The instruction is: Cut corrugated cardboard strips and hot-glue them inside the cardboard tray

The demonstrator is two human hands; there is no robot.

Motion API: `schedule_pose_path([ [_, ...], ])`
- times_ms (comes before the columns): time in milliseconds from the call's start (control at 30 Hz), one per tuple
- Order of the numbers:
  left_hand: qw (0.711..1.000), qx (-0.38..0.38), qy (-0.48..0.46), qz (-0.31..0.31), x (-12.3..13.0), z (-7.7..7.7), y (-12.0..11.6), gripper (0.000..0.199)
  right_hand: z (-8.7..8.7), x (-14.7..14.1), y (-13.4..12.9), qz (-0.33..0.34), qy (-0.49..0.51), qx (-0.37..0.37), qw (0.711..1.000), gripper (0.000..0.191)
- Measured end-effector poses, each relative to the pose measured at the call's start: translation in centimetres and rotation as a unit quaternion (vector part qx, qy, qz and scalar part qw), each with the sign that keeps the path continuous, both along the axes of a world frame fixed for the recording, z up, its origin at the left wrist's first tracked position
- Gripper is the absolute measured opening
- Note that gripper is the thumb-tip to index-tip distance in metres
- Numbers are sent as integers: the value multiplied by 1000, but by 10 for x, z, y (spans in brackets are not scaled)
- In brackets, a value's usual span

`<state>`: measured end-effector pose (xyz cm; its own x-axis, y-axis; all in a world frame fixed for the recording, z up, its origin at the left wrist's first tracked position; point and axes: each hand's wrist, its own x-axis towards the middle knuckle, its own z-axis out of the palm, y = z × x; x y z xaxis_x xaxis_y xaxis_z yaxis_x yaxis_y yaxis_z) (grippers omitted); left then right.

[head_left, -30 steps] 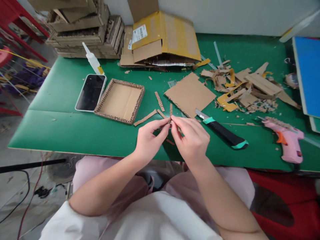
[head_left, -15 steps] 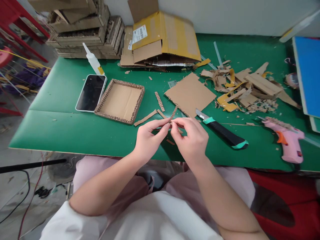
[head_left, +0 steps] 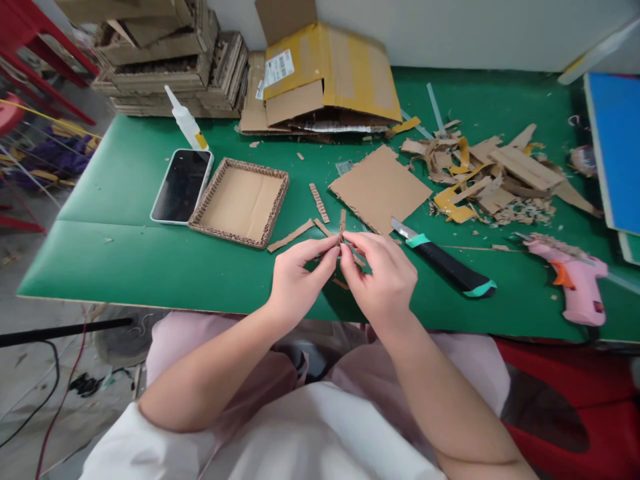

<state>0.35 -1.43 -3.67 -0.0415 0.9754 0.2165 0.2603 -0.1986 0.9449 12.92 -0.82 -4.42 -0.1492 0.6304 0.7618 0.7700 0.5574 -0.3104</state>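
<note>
A thin cardboard strip (head_left: 343,221) is pinched between the fingertips of my left hand (head_left: 302,275) and my right hand (head_left: 381,272); its lower part is hidden by the fingers. Both hands are closed and meet just above the table's front part. Loose cardboard strips (head_left: 291,235) lie by my left fingertips, and a corrugated strip (head_left: 319,203) lies farther back. Beyond my right hand is a square cardboard sheet (head_left: 381,189). To the right rests a black and green utility knife (head_left: 445,261), blade out. A shallow cardboard tray (head_left: 241,202) with corrugated walls sits to the left.
A phone (head_left: 181,187) and a white glue bottle (head_left: 187,123) are at the left. Behind stand stacked cardboard pieces (head_left: 165,80) and a taped carton (head_left: 350,73). Cardboard scraps (head_left: 500,173), a pink glue gun (head_left: 575,277) and a blue board (head_left: 617,147) occupy the right side of the green table (head_left: 125,267).
The strip's upper end has swung from leaning right to nearly upright. My right fingertips have shifted slightly left and up against my left ones. The surrounding things have stayed put.
</note>
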Motion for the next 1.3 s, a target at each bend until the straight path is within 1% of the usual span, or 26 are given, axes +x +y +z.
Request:
schedule_pose_path([
  [100,999,19,26,0,0,-1,-1,19,1,1,0,-2,-19,12,1000,15],
  [200,999,22,29,2,1,-2,-1,19,2,1,0,-12,-27,21,999,12],
  [333,1000,-18,-4,0,0,-2,0,19,2,1,1,-14,-30,21,999,9],
  [467,998,-45,-36,6,-1,0,1,16,1,-1,0,-5,-19,1,1000,6],
  [533,998,-51,-40,9,-1,0,2,14,0,-2,0,-3,2,-15,1000,3],
  [600,997,-54,-43,13,-1,0,2,13,1,-3,-1,0,43,-50,998,5],
  [700,997,-63,-50,15,0,1,2,13,3,-4,-2,16,124,-131,983,6],
  [767,996,-68,-53,9,0,1,2,13,5,-4,-2,23,155,-161,974,5],
  [833,996,-66,-52,6,0,1,2,14,5,-3,-2,20,144,-145,979,5],
  [933,998,-53,-43,9,-1,1,2,15,3,-2,-2,13,72,-73,995,6],
  [1033,999,-37,-27,8,-1,-1,1,17,0,-1,-1,7,15,-21,1000,12],
  [1167,1000,-19,-12,5,0,-1,1,17,0,1,0,-6,-25,16,1000,13],
  [1300,999,-34,-17,6,0,1,1,15,1,1,-1,-21,-43,32,998,9],
])
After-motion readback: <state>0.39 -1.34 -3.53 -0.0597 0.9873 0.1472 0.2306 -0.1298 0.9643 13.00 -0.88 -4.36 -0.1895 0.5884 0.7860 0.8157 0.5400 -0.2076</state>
